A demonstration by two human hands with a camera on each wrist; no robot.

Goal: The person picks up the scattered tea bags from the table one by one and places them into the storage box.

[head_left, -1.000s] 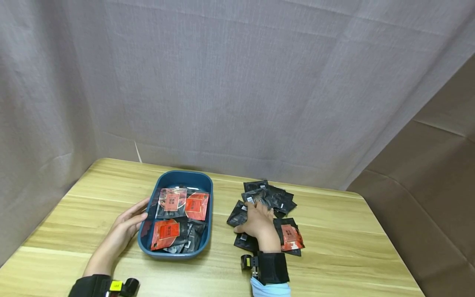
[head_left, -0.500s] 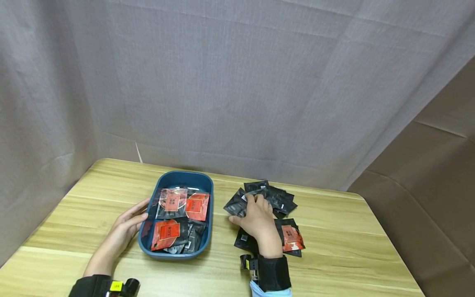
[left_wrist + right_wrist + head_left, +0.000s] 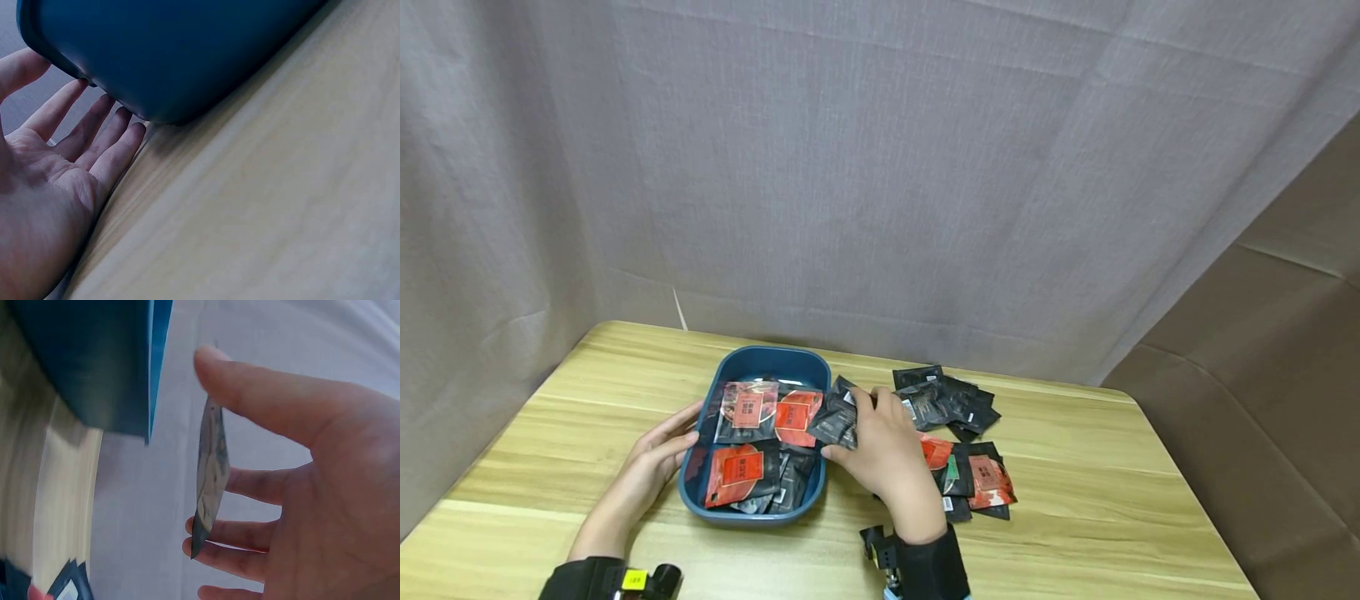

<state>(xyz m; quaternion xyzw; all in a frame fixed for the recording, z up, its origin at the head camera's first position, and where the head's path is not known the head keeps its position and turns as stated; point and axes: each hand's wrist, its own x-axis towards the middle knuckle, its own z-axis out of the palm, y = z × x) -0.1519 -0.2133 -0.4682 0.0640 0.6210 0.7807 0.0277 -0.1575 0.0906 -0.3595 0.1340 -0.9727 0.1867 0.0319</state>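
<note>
A dark blue plastic bin (image 3: 778, 362) stands on the table, holding red and black sachets (image 3: 742, 471). Against its left side rests my left hand (image 3: 647, 467); in the left wrist view the fairly straight fingers (image 3: 115, 156) touch the bin wall. My right hand (image 3: 891, 450) pinches a black sachet (image 3: 833, 414) between thumb and fingers, just over the bin's right rim. From the right wrist view this sachet (image 3: 212, 462) appears nearly edge-on, apart from the bin wall. Part of the sachet lies hidden behind the fingers in the head view.
Right of the bin lies a loose pile of black sachets (image 3: 958, 404). Closer to me are several more, including a red-and-black sachet (image 3: 988, 479); the right hand partly covers this group. A grey curtain (image 3: 880, 183) hangs behind the wooden table (image 3: 1097, 500).
My right hand took hold of a black sachet from the pile and carried it left to the bin's right rim. A red sachet and a green-marked one came into view. The left hand stayed put.
</note>
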